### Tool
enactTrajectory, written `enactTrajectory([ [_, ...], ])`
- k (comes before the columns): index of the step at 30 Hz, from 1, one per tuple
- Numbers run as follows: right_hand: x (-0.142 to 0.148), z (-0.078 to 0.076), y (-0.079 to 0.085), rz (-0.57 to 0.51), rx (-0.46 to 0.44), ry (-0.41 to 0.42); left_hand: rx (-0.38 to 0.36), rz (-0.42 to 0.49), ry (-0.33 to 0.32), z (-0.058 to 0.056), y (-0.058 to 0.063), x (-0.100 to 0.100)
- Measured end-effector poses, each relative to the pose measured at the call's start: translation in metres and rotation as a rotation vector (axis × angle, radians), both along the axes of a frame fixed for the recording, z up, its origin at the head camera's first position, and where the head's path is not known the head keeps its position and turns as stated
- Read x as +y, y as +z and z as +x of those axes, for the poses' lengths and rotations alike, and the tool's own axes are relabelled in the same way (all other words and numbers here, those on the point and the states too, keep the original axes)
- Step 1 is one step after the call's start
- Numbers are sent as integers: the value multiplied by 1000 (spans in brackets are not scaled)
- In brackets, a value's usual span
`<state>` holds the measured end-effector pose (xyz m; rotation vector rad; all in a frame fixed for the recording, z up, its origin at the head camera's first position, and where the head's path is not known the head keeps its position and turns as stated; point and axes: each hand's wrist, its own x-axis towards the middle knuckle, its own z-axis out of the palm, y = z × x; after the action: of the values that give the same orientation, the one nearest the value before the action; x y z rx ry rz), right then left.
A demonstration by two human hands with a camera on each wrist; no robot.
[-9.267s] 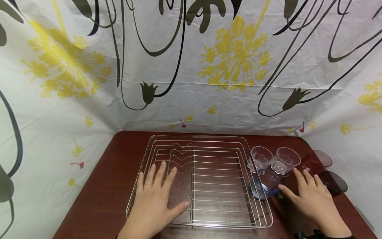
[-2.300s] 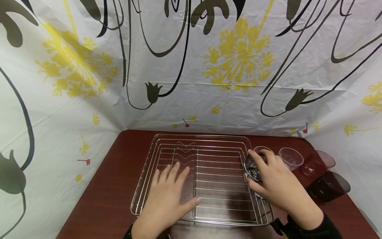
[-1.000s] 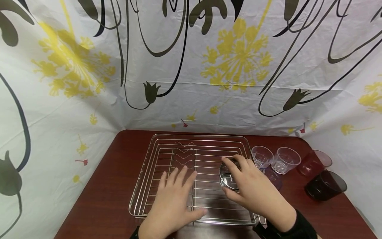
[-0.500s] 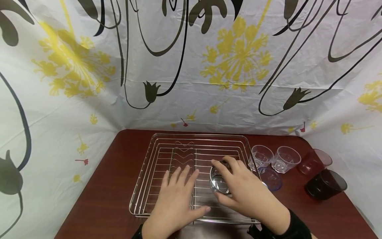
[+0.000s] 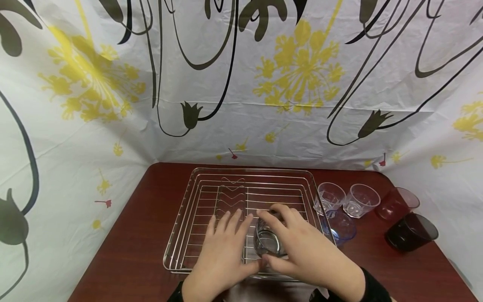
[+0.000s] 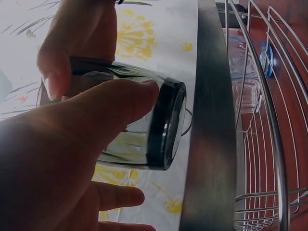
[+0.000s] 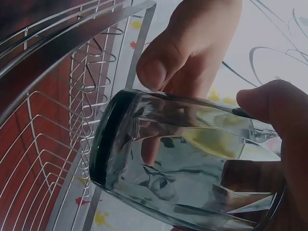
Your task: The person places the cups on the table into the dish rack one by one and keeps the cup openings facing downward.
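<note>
A clear drinking glass with a dark greenish base [image 5: 267,241] is held tilted over the wire dish rack [image 5: 249,169]. My right hand [image 5: 307,249] grips it near the rim, as the right wrist view also shows, with the glass [image 7: 178,159] lying sideways across that picture. My left hand [image 5: 222,258] is spread over the rack's left half, its fingers fairly straight. Its thumb is close to the glass base; whether it touches cannot be told. In the left wrist view that thumb overlaps the glass [image 6: 166,125].
Right of the rack stand two clear glasses [image 5: 328,199], a blue glass [image 5: 341,230], a red glass [image 5: 398,203] and a black glass [image 5: 411,233]. The dark red table [image 5: 124,235] meets a white patterned sheet [image 5: 211,147] behind and at both sides.
My right hand has carried the drinking glass from the right side leftward over the rack, up to my left hand. The left hand has shifted slightly right. The blue glass stands uncovered again.
</note>
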<state>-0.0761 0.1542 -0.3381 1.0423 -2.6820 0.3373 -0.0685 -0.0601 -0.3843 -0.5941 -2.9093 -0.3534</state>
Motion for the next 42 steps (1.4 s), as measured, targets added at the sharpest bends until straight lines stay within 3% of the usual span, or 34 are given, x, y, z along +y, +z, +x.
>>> enactTrajectory([
  [5,-1,0,-1,-28,14,34,-27,-5,-5,0,0,1],
  [10,-1,1,-3,-41,-36,48,-56,-25,-14,0,-1,2],
  [14,-1,1,-4,-50,-33,80,-44,-41,-15,-1,-3,2],
  [19,1,0,-4,-81,2,138,-42,-27,-18,0,-2,2],
  [26,5,-3,-5,-126,-19,185,-66,25,-55,-1,2,2],
  [35,10,-4,-7,-136,-63,174,-19,67,-85,1,8,0],
  [42,14,-8,-9,-140,-26,191,0,98,-77,0,10,-4],
])
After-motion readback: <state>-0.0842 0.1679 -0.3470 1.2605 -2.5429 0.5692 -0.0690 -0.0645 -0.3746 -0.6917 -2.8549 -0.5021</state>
